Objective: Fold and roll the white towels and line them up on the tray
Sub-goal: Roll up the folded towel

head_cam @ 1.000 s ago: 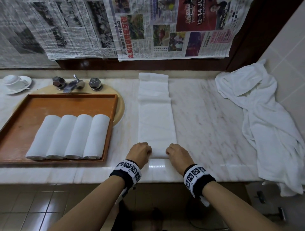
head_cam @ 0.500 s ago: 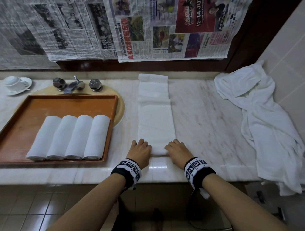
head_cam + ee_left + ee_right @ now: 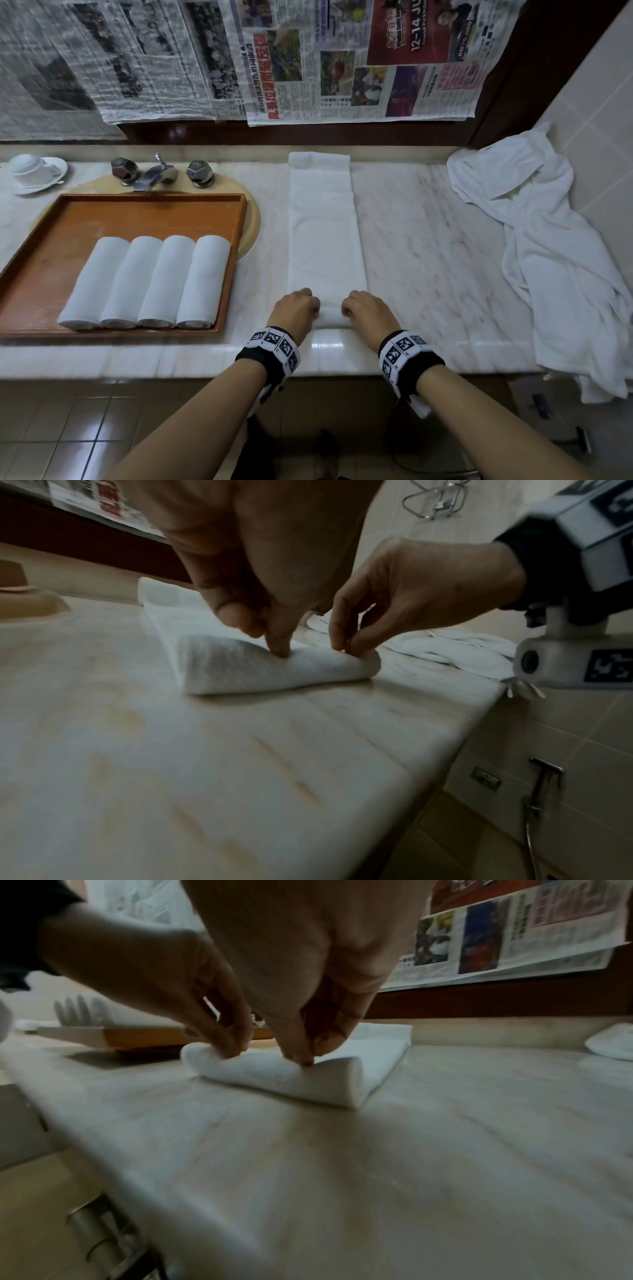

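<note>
A long folded white towel (image 3: 325,240) lies lengthwise on the marble counter, and its near end is wound into a small roll (image 3: 260,674) (image 3: 291,1080). My left hand (image 3: 298,313) (image 3: 263,637) pinches the roll's left part with curled fingers. My right hand (image 3: 366,313) (image 3: 308,1047) pinches the right part in the same way. In the left wrist view the right hand (image 3: 352,639) shows fingertips pressed into the roll. To the left stands a wooden tray (image 3: 137,209) with several rolled white towels (image 3: 147,281) side by side.
A heap of loose white towels (image 3: 548,257) covers the counter's right end and hangs over its edge. A faucet (image 3: 157,174) and a cup on a saucer (image 3: 34,171) stand behind the tray. Newspaper (image 3: 308,61) hangs on the wall behind.
Both hands have rolled the towel's near end away from me, so the roll is thicker and lies slightly farther in. The fingers went from spread over the roll to curled on it.
</note>
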